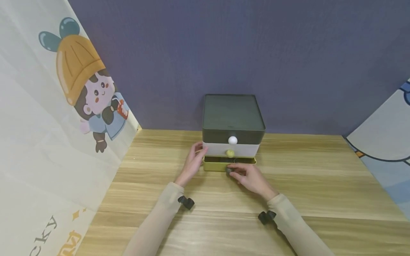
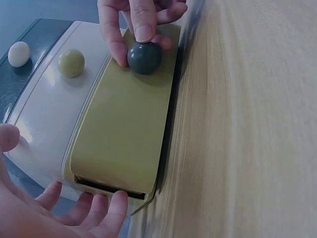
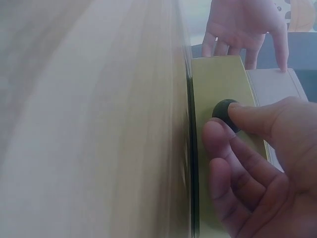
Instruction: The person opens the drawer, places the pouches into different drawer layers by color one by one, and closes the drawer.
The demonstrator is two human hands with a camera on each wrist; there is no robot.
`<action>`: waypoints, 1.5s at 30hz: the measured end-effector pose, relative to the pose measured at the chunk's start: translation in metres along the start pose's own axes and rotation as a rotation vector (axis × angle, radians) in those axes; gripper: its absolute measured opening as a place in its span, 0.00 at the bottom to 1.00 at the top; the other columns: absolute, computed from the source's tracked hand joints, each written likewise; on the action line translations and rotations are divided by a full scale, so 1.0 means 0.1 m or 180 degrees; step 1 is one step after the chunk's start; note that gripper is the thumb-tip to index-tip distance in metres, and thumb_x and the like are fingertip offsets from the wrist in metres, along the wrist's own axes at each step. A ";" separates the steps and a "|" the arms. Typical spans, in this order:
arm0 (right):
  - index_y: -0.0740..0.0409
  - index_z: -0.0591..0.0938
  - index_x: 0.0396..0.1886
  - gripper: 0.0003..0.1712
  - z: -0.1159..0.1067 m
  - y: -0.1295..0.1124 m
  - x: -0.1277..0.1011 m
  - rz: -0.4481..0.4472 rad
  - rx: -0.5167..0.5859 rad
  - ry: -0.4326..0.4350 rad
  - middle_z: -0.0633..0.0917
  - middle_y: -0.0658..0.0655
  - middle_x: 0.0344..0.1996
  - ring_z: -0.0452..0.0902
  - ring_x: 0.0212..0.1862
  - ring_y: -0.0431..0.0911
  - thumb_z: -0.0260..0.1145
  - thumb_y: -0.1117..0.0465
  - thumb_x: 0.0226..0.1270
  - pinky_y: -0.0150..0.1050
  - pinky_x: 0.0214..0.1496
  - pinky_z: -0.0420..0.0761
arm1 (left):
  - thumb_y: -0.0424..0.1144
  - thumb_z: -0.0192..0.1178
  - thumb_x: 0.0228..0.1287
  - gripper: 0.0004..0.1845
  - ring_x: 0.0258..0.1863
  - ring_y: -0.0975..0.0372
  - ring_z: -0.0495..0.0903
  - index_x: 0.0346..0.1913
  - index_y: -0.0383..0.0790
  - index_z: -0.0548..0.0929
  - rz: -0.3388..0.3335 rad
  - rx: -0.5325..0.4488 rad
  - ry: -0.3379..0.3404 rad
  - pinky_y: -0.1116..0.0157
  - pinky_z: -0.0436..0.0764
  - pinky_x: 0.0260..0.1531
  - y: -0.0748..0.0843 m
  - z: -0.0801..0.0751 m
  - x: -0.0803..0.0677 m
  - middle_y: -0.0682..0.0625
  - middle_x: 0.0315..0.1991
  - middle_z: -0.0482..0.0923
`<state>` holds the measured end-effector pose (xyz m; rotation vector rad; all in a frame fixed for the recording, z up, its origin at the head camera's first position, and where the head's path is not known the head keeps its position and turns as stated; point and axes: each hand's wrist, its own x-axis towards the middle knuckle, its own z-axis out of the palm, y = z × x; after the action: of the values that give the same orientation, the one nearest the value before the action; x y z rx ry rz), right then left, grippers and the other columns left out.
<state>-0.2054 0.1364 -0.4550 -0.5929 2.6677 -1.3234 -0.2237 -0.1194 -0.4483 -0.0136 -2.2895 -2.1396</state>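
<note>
I'm looking down at a small three-drawer cabinet [image 1: 233, 122] standing on the wooden table [image 1: 320, 185], backed against the purple wall [image 1: 224, 46]. My right hand [image 1: 253, 176] is on the dark knob [image 2: 144, 58] of the bottom drawer [image 1: 215, 164], the yellow-green one: thumb and forefinger pinch it, with the other fingers loosely curled below, clear in both wrist views. That drawer stands slightly out from the cabinet front, a dark gap showing above it in the head view. My left hand [image 1: 193, 161] is at the cabinet's left side, fingers straight and spread against the corner where the white middle drawer [image 1: 217, 148] meets the bottom one; it grips nothing, only rests there. In the left wrist view the fingertips [image 2: 115, 204] sit at the end of the bottom drawer. The middle drawer has a yellowish knob [image 1: 230, 153], the dark top drawer [image 1: 217, 136] a white knob [image 1: 232, 140]; both drawers sit flush. A cartoon panel [image 1: 86, 92] leans on the left, another printed panel [image 1: 384, 142] on the right.
</note>
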 end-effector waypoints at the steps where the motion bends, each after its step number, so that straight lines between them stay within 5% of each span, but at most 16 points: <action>1: 0.55 0.90 0.58 0.16 0.00 0.00 0.01 -0.0010 -0.0008 0.0006 0.91 0.61 0.55 0.91 0.40 0.43 0.74 0.62 0.72 0.33 0.33 0.88 | 0.51 0.56 0.82 0.32 0.72 0.42 0.74 0.78 0.37 0.65 -0.0002 -0.0007 0.0002 0.56 0.83 0.54 0.00 0.00 0.00 0.35 0.75 0.70; 9: 0.55 0.90 0.58 0.16 0.00 0.02 0.04 0.0008 -0.0016 0.0036 0.91 0.61 0.54 0.91 0.39 0.44 0.74 0.63 0.72 0.33 0.32 0.88 | 0.51 0.56 0.82 0.32 0.72 0.42 0.74 0.78 0.38 0.65 -0.0023 -0.0023 0.0008 0.52 0.84 0.57 0.02 0.01 -0.01 0.35 0.76 0.70; 18: 0.55 0.90 0.58 0.16 -0.01 0.01 0.08 0.0026 -0.0032 0.0008 0.92 0.61 0.52 0.89 0.35 0.42 0.74 0.62 0.72 0.34 0.30 0.88 | 0.49 0.56 0.81 0.31 0.70 0.43 0.75 0.77 0.37 0.65 -0.0008 -0.0061 0.0027 0.60 0.82 0.53 0.02 0.01 0.00 0.35 0.75 0.70; 28: 0.53 0.89 0.59 0.16 -0.03 0.04 0.12 0.0092 -0.0008 -0.0017 0.93 0.59 0.50 0.90 0.36 0.42 0.73 0.60 0.74 0.35 0.32 0.88 | 0.49 0.57 0.81 0.32 0.73 0.42 0.74 0.78 0.37 0.65 -0.0023 -0.0111 0.0014 0.44 0.81 0.65 0.03 0.01 -0.01 0.35 0.76 0.69; 45: 0.53 0.90 0.57 0.15 -0.04 0.06 0.20 0.0025 0.0043 0.0078 0.92 0.59 0.53 0.91 0.39 0.45 0.74 0.60 0.72 0.34 0.32 0.88 | 0.46 0.55 0.82 0.29 0.69 0.43 0.76 0.77 0.35 0.66 0.0004 -0.0109 0.0055 0.58 0.83 0.52 0.01 0.03 0.01 0.33 0.73 0.71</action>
<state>-0.2262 0.1348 -0.4554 -0.5679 2.6752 -1.3545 -0.2244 -0.1159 -0.4471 0.0030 -2.2427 -2.1694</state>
